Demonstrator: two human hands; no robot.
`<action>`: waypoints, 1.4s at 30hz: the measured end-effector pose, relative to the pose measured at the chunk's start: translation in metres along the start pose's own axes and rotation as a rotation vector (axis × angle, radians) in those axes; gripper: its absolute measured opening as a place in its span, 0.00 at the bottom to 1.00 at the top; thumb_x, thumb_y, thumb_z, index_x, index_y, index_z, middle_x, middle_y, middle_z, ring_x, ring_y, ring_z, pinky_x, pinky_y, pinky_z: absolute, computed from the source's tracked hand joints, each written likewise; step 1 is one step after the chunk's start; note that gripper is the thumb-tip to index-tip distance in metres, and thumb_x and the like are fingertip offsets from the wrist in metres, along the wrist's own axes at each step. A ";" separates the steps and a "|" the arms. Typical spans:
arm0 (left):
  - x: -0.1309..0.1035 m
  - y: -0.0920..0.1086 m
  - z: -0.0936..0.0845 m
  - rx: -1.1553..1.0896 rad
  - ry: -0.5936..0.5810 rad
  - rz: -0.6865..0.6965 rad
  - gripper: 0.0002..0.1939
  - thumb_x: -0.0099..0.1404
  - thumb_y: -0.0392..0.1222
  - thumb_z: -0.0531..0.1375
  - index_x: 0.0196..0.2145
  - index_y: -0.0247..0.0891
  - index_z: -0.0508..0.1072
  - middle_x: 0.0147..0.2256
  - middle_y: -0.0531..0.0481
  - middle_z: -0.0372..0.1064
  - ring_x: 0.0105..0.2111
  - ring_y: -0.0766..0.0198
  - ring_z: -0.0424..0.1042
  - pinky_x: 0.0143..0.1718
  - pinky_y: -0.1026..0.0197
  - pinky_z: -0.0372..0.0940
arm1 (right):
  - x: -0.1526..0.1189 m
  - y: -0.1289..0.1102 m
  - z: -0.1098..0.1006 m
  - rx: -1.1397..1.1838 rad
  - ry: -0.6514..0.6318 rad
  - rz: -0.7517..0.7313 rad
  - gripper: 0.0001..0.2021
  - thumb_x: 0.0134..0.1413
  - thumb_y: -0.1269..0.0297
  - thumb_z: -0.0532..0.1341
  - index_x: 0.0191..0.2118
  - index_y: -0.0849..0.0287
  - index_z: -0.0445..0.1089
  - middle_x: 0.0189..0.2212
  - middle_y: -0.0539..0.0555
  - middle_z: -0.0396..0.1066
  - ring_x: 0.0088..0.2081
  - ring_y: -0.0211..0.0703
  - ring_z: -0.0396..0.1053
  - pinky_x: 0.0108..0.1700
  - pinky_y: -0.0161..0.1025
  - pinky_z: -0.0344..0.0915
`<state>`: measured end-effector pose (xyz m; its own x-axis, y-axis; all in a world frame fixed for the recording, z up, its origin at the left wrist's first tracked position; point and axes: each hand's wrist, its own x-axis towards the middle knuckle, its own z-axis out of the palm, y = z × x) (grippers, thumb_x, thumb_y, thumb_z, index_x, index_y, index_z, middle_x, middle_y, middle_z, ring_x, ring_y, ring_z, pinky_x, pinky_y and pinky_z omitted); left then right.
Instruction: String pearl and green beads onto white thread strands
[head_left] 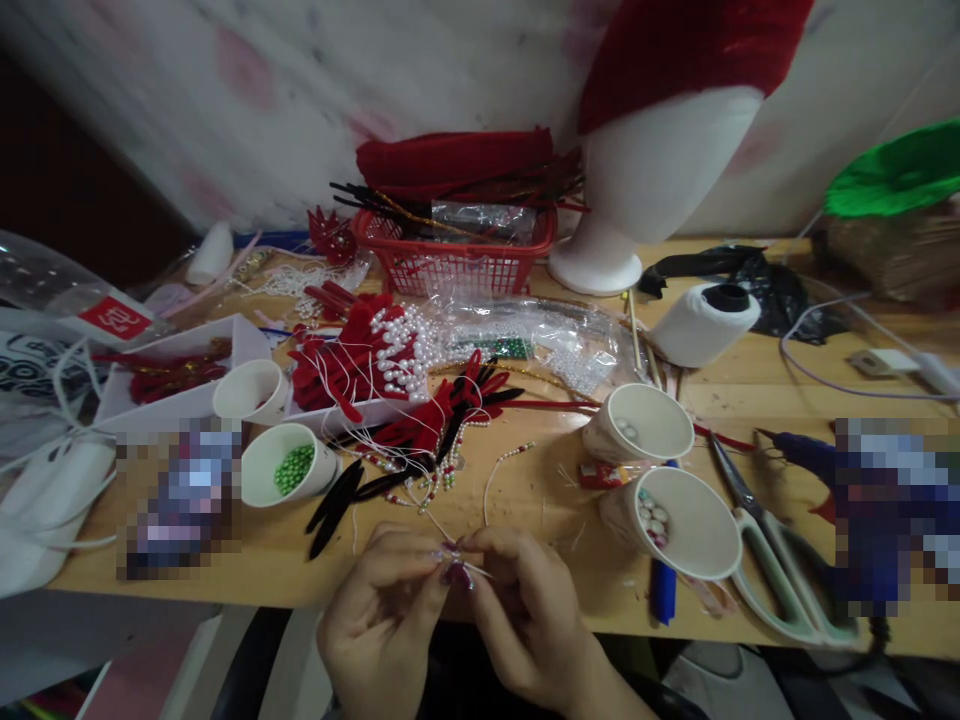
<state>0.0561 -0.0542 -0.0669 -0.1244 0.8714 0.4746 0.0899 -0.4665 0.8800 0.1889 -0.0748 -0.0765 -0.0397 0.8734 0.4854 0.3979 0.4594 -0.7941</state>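
Note:
My left hand [386, 610] and my right hand [525, 610] meet at the table's near edge, fingertips pinched together on a thin white thread [480, 572]. The thread runs up from my fingers toward a short strand of small beads [510, 457] lying on the wood. Just beyond my hands lie black and red feather-like pieces [420, 440] tangled with more thread. A white tray [352, 412] holds red pieces topped with white pearls [401, 350].
Paper cups sit around: one with green beads [289, 465], an empty-looking one [251, 390], two at right with pearls [637, 425] and coloured beads [679, 520]. Scissors [772, 560], a white thread spool [701, 322], a red basket [454, 255] and a white mannequin head [645, 170] stand further off.

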 end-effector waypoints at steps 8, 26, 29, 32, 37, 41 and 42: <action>0.000 -0.002 -0.005 0.041 -0.008 -0.009 0.05 0.64 0.32 0.68 0.33 0.39 0.77 0.29 0.58 0.76 0.31 0.72 0.76 0.35 0.74 0.73 | 0.001 0.002 0.003 0.005 0.043 -0.011 0.03 0.72 0.65 0.55 0.47 0.55 0.64 0.29 0.47 0.77 0.22 0.30 0.72 0.25 0.24 0.66; 0.001 0.000 -0.001 -0.404 0.122 -0.611 0.08 0.53 0.44 0.77 0.27 0.42 0.83 0.27 0.52 0.80 0.28 0.65 0.79 0.31 0.67 0.75 | 0.003 0.002 -0.003 -0.019 0.052 -0.080 0.05 0.71 0.69 0.57 0.44 0.58 0.71 0.30 0.48 0.82 0.25 0.29 0.79 0.31 0.22 0.70; 0.006 0.006 0.004 -0.705 0.191 -1.033 0.15 0.43 0.48 0.80 0.26 0.42 0.83 0.28 0.51 0.81 0.27 0.64 0.79 0.31 0.64 0.76 | 0.004 0.003 -0.002 -0.018 0.078 -0.093 0.05 0.70 0.70 0.58 0.45 0.58 0.72 0.32 0.49 0.83 0.27 0.30 0.80 0.33 0.22 0.71; 0.009 0.012 0.008 -0.868 0.207 -1.208 0.15 0.40 0.45 0.81 0.25 0.41 0.83 0.30 0.51 0.82 0.29 0.66 0.79 0.34 0.67 0.76 | 0.004 0.003 -0.001 -0.007 0.088 -0.111 0.05 0.70 0.71 0.59 0.45 0.58 0.72 0.33 0.50 0.84 0.29 0.31 0.81 0.35 0.22 0.72; 0.008 0.014 0.013 -0.960 0.153 -1.250 0.12 0.45 0.41 0.80 0.27 0.39 0.84 0.31 0.50 0.82 0.33 0.67 0.81 0.38 0.71 0.75 | 0.003 0.003 -0.002 0.003 0.090 -0.093 0.06 0.68 0.71 0.60 0.45 0.57 0.73 0.33 0.50 0.84 0.26 0.32 0.80 0.31 0.25 0.73; 0.004 0.010 0.013 -0.999 0.054 -1.203 0.10 0.50 0.42 0.78 0.29 0.39 0.85 0.32 0.51 0.83 0.35 0.70 0.81 0.40 0.75 0.73 | 0.002 0.002 -0.002 0.014 0.098 -0.039 0.07 0.65 0.73 0.61 0.45 0.56 0.74 0.28 0.48 0.82 0.19 0.31 0.74 0.26 0.27 0.71; 0.004 0.009 0.012 -0.998 0.030 -1.185 0.09 0.51 0.42 0.78 0.30 0.39 0.85 0.33 0.51 0.83 0.35 0.71 0.81 0.40 0.76 0.73 | 0.001 0.002 -0.002 0.017 0.102 -0.026 0.07 0.65 0.73 0.61 0.44 0.56 0.74 0.26 0.47 0.81 0.18 0.31 0.73 0.24 0.27 0.69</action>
<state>0.0686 -0.0534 -0.0571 0.3344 0.8050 -0.4900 -0.7421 0.5454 0.3897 0.1914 -0.0732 -0.0764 0.0443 0.8405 0.5400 0.3823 0.4851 -0.7864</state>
